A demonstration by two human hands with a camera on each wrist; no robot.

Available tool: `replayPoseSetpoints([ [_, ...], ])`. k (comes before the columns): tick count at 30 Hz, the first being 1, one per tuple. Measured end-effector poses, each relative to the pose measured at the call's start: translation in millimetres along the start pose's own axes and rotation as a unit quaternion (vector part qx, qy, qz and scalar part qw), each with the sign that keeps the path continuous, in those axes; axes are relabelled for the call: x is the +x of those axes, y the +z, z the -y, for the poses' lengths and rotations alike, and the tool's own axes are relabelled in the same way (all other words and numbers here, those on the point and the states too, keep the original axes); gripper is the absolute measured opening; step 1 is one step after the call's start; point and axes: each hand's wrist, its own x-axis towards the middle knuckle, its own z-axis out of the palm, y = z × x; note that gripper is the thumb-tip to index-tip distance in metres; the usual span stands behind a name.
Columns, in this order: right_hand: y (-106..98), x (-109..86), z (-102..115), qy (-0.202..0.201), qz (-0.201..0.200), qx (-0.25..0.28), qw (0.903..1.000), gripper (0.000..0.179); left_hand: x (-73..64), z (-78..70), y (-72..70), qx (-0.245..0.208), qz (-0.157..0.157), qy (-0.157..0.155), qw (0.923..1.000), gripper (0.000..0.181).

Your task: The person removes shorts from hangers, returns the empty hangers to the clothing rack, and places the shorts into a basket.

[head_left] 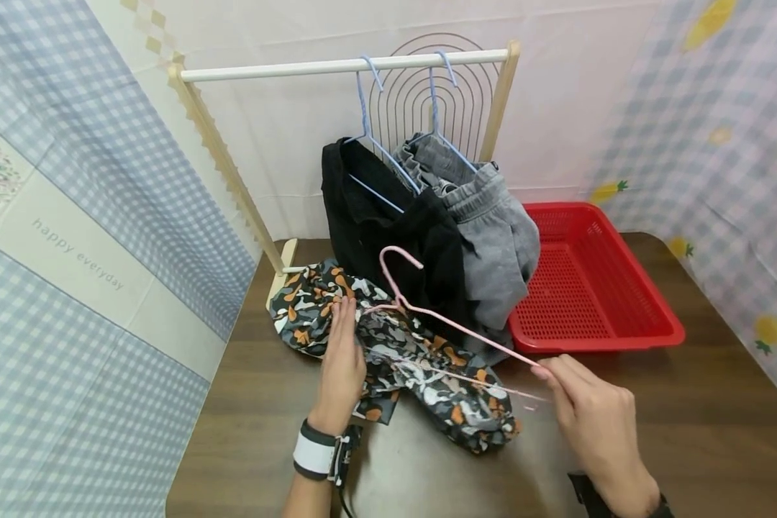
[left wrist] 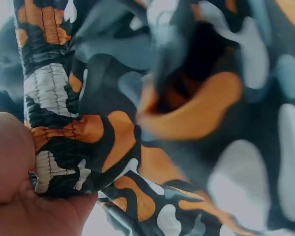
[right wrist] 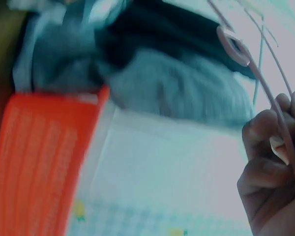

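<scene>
A camouflage-print garment point(head_left: 440, 374) in black, grey, white and orange lies bunched on the table. My left hand point(head_left: 343, 360) is at its left part. In the left wrist view, that hand's thumb and fingers point(left wrist: 64, 211) hold the stitched elastic band point(left wrist: 51, 103) at the edge. My right hand point(head_left: 596, 410) grips one end of a pink clothes hanger point(head_left: 466, 331). The hanger's hook points up and its other end overlaps the garment near my left hand. In the right wrist view, curled fingers point(right wrist: 265, 177) close round the pink hanger point(right wrist: 273, 101).
Behind stands a small clothes rack with a white rail point(head_left: 278, 70). A black garment point(head_left: 388, 230) and grey shorts point(head_left: 492, 237) hang there on blue hangers. A red basket point(head_left: 621, 280) sits at the right. Checked cloth point(head_left: 103, 403) borders the table's left side.
</scene>
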Motion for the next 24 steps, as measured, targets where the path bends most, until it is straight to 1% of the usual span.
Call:
replayPoseSetpoints([
  [4, -14, -1.4, -10, -0.011, -0.031, 0.017, 0.9993, 0.051, -0.5, 7.3, -2.7, 0.013, -0.018, -0.021, 0.9995, 0.071],
  [7, -21, -4.8, -13, -0.015, -0.038, 0.024, 0.9989, 0.052, -0.4, 9.3, -3.8, 0.005, -0.014, -0.027, 0.9995, 0.063],
  [9, -25, -7.3, -13, -0.016, -0.041, 0.029, 0.9986, 0.051, 0.1, 9.6, -3.1, 0.006, -0.010, -0.023, 0.9997, 0.057],
  [11, -29, -8.8, -14, -0.014, -0.046, 0.041, 0.9980, 0.052, 2.2, 9.0, -2.9, 0.008, -0.015, -0.018, 0.9997, 0.052],
  [15, -39, -12.3, -16, -0.007, -0.056, 0.068, 0.9961, 0.052, 4.5, 8.8, -4.2, 0.016, -0.034, -0.009, 0.9993, 0.046],
  [19, -49, -14.8, -18, -0.005, -0.068, 0.101, 0.9926, 0.050, 5.7, 10.2, -6.7, 0.015, -0.056, 0.002, 0.9983, 0.040],
  [24, -60, -15.5, -19, -0.014, -0.095, 0.123, 0.9877, 0.054, 4.5, 12.5, -9.3, 0.015, -0.066, 0.006, 0.9977, 0.033],
])
